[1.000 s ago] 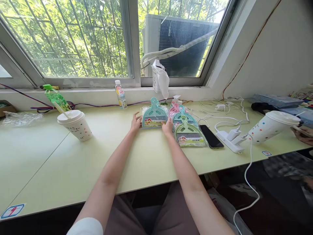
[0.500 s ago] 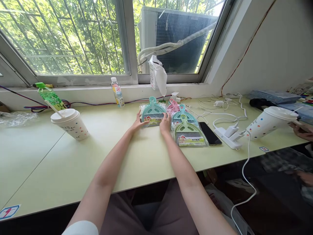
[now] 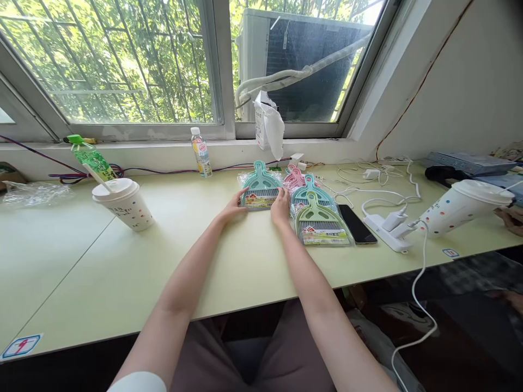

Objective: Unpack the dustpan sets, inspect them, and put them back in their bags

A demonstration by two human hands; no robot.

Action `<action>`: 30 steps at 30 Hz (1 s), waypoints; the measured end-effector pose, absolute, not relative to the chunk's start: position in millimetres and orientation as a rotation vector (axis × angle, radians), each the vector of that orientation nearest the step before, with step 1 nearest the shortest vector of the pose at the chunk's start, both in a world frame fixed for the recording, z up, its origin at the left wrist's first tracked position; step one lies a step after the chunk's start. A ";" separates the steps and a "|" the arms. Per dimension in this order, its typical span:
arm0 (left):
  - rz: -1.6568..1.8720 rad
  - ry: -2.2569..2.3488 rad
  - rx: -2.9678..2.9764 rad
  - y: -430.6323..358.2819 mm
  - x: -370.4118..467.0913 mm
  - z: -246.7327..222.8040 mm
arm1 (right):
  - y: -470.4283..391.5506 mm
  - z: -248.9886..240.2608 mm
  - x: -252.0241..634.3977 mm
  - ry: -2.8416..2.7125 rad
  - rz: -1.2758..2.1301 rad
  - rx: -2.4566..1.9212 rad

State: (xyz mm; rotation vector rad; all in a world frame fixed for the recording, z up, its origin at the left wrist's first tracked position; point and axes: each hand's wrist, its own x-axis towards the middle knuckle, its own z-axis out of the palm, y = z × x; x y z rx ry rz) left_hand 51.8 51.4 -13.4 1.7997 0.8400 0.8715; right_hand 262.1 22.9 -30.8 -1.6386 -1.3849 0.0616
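A teal mini dustpan-and-brush set [image 3: 260, 179] in clear plastic lies on the table between my hands, handle pointing toward the window. My left hand [image 3: 232, 210] grips its left edge, with the fingers curled at the side. On the opposite edge, my right hand [image 3: 280, 208] holds the wrapper, fingertips at the upper right corner. Right of that hand lie more wrapped sets: a pink one [image 3: 294, 177] at the back, a blue one [image 3: 309, 190] in front of it, and a green one [image 3: 321, 216] nearest me, overlapping the blue.
A black phone [image 3: 357, 224] and a white power strip [image 3: 388, 233] with cables lie at right, beside a paper cup [image 3: 460, 209] near another person's hand [image 3: 510, 220]. Another cup [image 3: 125, 204] stands left. Bottles [image 3: 201, 153] and a tissue pack [image 3: 267, 125] are near the window.
My left thumb has shifted from across the teal set's front toward its left edge. The set stays between both hands. The camera view has turned slightly left.
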 end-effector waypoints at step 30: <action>0.974 1.121 2.127 49.0 65.0 -27.4 | 26.8 -38.2 256.2 -1.487 -0.068 -1.737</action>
